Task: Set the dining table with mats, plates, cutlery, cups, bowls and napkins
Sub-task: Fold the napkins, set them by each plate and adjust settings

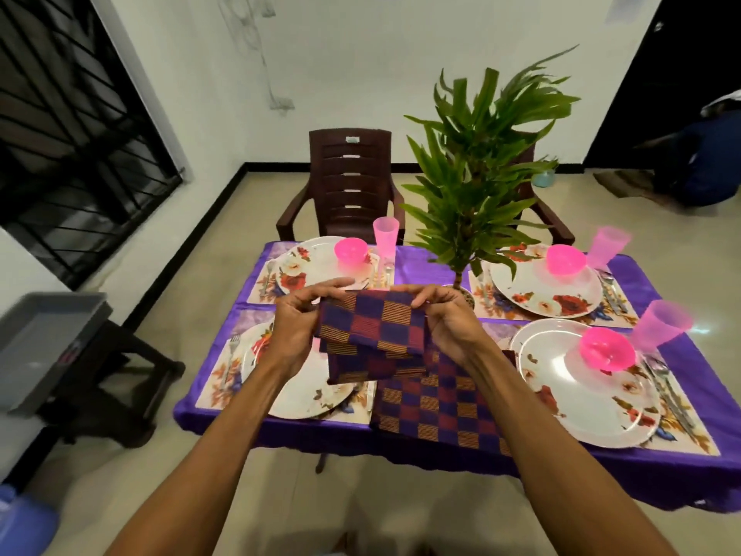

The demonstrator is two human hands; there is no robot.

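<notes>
2 grips, left hand (298, 325) and right hand (446, 319), pinching folded checked napkin (373, 327) stretched between them, above plate (306, 399)

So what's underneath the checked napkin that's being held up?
The left hand and right hand hold the napkin over the near left plate. Another checked cloth lies beside that plate. The plate's far part is covered, so any bowl there is hidden.
</notes>
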